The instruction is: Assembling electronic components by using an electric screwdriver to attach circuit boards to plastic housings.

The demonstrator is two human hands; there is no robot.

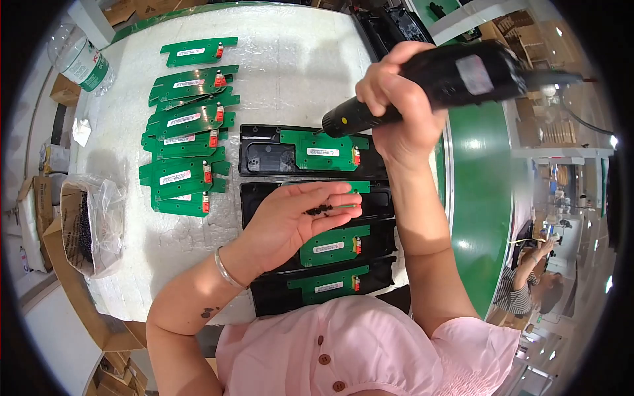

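Note:
My right hand (406, 99) is wrapped round a black electric screwdriver (456, 76), tilted so its tip meets the upper left part of a green circuit board (323, 150). That board lies in the farthest of several black plastic housings (271, 158). Palm up, my left hand (297, 211) is open over the second housing, with a small heap of black screws (319, 210) resting on it. It partly hides the board beneath. Two nearer housings hold green boards too, one board (330, 247) just below my left hand and another board (328, 285) closest to me.
Several loose green boards (175, 177) with red connectors lie in an overlapping column on the white foam surface (271, 66). A plastic bag of small black parts (92, 228) stands at the left, a plastic bottle (82, 63) at the far left. Another person (531, 284) sits far right.

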